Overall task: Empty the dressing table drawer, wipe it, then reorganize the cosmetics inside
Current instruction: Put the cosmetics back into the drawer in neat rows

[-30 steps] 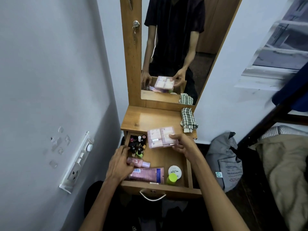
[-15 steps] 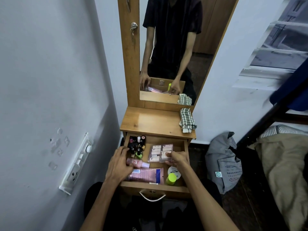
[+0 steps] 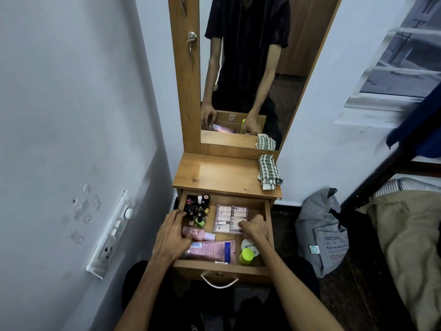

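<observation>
The pack [image 3: 231,219] of small pink-and-cream cosmetics lies flat on the floor of the open drawer [image 3: 268,225], in its rear right part, with its long axis running front to back. Its near right corner is pinched by the curled fingers of the right hand [image 3: 255,227]; most of the pack extends away from that grip, toward the back of the drawer and slightly left. The pack appears to be seated, so the coming move is judged to be a release and a withdrawal toward the front.

Just in front of the grip a white round tub [image 3: 248,245] and a lime-capped bottle [image 3: 246,256] are found, close enough to be knocked when the hand is drawn back. Left of the grip a pink bottle [image 3: 199,234] and, nearer the front, a pink tube [image 3: 210,251] lie crosswise. The left hand [image 3: 172,235] is laid over their left ends with its fingers loosely spread, the fingertips touching a cluster of upright nail polish bottles [image 3: 197,209] in the rear left corner; nothing is seen to be gripped by it.

Beyond the drawer, the tabletop [image 3: 219,173] carries only a folded checked cloth [image 3: 269,172] at its right rear, under the mirror [image 3: 250,68]. The reorganizing is judged almost finished.
</observation>
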`<control>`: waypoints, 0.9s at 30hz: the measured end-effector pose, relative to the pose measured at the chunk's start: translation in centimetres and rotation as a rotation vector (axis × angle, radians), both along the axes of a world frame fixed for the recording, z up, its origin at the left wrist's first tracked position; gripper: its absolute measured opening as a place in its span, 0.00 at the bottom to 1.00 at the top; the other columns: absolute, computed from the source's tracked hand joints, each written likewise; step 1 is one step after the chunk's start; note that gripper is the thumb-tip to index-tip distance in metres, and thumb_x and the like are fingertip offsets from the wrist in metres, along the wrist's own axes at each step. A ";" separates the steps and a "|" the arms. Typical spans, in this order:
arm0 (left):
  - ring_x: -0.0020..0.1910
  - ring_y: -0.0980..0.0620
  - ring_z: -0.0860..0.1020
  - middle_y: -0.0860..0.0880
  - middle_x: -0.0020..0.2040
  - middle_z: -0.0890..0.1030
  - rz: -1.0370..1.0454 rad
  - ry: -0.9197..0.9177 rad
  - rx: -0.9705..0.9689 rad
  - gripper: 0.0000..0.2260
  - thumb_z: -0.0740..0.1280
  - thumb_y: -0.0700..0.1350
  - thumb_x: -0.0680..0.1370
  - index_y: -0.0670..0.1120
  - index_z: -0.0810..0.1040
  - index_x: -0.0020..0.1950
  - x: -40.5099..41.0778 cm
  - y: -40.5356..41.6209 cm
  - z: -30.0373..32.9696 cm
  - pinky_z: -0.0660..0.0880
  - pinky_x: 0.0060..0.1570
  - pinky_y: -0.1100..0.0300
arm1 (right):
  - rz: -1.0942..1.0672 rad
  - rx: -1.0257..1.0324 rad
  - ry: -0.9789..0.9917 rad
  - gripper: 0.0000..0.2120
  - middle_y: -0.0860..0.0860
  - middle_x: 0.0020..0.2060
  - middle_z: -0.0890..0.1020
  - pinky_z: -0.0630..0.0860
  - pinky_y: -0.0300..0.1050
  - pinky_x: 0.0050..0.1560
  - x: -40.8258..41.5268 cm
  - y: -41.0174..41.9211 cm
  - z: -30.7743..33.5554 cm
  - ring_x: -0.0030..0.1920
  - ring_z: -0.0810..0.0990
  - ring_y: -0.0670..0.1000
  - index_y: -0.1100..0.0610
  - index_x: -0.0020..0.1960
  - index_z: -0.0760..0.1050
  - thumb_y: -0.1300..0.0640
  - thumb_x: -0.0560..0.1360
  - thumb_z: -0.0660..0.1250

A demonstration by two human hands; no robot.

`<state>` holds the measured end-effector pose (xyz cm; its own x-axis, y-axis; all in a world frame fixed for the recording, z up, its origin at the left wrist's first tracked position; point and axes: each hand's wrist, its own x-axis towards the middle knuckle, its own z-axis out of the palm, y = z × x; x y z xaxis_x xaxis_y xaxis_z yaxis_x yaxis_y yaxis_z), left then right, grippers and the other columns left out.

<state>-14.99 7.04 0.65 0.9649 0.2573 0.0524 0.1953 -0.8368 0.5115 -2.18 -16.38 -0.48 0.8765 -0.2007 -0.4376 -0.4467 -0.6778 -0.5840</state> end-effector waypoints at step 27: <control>0.56 0.54 0.72 0.54 0.54 0.74 0.097 -0.001 -0.177 0.12 0.75 0.46 0.69 0.51 0.81 0.51 -3.2 0.0 2.6 0.73 0.59 0.52 | 0.442 0.030 -0.399 0.05 0.38 0.35 0.83 0.74 0.32 0.37 -11.0 -7.3 5.0 0.37 0.81 0.38 0.45 0.41 0.83 0.45 0.68 0.76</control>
<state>-18.19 7.02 3.23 0.9350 0.3547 -0.0004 0.2701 -0.7112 0.6490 -13.22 -23.70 4.52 0.9719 0.2285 -0.0566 0.1325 -0.7298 -0.6707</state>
